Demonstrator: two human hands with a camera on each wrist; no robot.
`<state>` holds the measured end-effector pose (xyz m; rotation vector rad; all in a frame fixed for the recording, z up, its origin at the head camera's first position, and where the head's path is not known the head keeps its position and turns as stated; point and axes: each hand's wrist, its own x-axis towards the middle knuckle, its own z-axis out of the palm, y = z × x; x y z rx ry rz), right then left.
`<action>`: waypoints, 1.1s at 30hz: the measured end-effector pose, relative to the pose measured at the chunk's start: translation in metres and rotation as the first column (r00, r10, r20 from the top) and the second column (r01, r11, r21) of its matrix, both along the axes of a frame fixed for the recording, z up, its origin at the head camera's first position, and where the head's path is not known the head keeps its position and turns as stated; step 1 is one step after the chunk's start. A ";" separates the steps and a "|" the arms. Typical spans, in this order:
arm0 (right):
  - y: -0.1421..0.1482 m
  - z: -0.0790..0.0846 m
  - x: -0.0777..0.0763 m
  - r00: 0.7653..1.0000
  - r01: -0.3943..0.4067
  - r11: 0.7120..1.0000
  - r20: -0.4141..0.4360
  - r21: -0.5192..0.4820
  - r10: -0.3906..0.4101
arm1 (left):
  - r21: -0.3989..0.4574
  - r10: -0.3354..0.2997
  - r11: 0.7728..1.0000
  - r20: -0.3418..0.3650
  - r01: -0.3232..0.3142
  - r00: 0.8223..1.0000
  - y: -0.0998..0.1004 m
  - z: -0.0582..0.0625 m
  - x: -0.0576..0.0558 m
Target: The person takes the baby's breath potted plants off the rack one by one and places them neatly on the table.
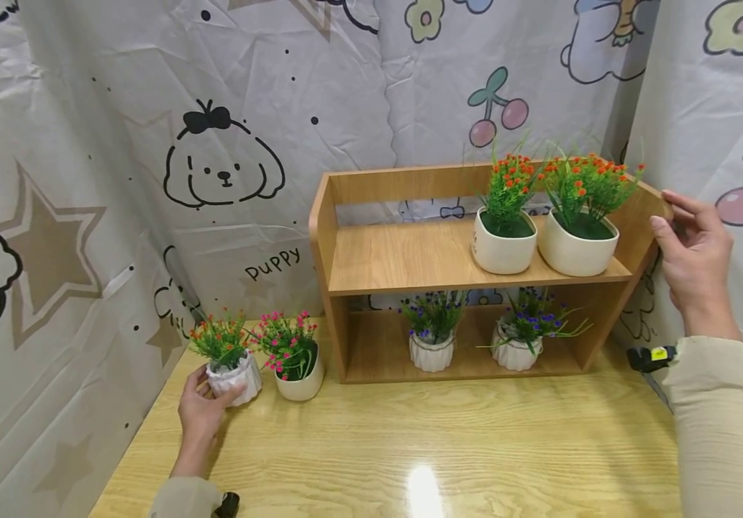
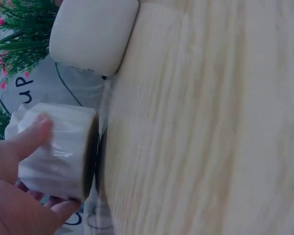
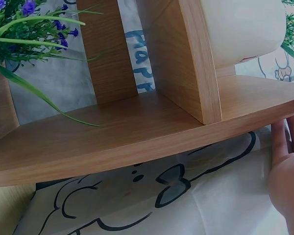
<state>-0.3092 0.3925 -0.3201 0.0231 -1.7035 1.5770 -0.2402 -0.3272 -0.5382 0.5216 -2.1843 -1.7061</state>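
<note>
At the left of the table, my left hand (image 1: 201,410) grips a white fluted flowerpot (image 1: 242,381) with orange flowers. In the left wrist view the thumb lies across the wrapped side of this pot (image 2: 63,147), and fingers come round beneath it. The pot's base is at the tabletop; whether it touches is hard to tell. My right hand (image 1: 698,252) holds the upper right side panel of a two-tier wooden shelf (image 1: 403,255), thumb at the edge. In the right wrist view, fingers (image 3: 280,139) touch the panel's outer face.
A cream pot with pink flowers (image 1: 300,381) stands between the held pot and the shelf. Two cream pots with orange flowers (image 1: 506,248) sit on the upper tier, right side. Below are two white pots with purple flowers (image 1: 431,352). Printed cloth (image 1: 319,86) hangs behind.
</note>
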 end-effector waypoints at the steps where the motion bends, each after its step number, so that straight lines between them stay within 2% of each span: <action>1: 0.000 0.000 0.000 1.000 0.005 1.000 0.008 0.005 -0.005 | -0.017 -0.016 1.000 0.009 0.016 1.000 -0.001 0.000 0.000; 7: -0.001 0.001 0.001 1.000 -0.001 1.000 0.024 -0.005 0.001 | -0.078 -0.067 0.994 0.067 0.073 0.995 -0.006 -0.002 0.000; 17: -0.001 0.000 -0.001 1.000 0.024 1.000 0.008 0.010 -0.024 | -0.120 -0.082 0.989 0.064 0.090 0.995 -0.009 -0.002 -0.003; 21: -0.002 0.000 -0.001 1.000 0.007 1.000 0.012 -0.015 -0.007 | -0.130 -0.081 0.988 0.062 0.088 0.995 -0.009 -0.005 -0.002; 26: -0.003 0.001 -0.001 1.000 -0.023 0.999 0.003 -0.044 0.023 | -0.126 -0.079 0.988 0.059 0.086 0.995 -0.009 -0.005 0.000; 33: -0.002 0.001 -0.001 1.000 0.007 1.000 0.019 -0.025 -0.007 | -0.076 -0.091 0.993 0.047 0.094 0.995 -0.008 -0.005 -0.003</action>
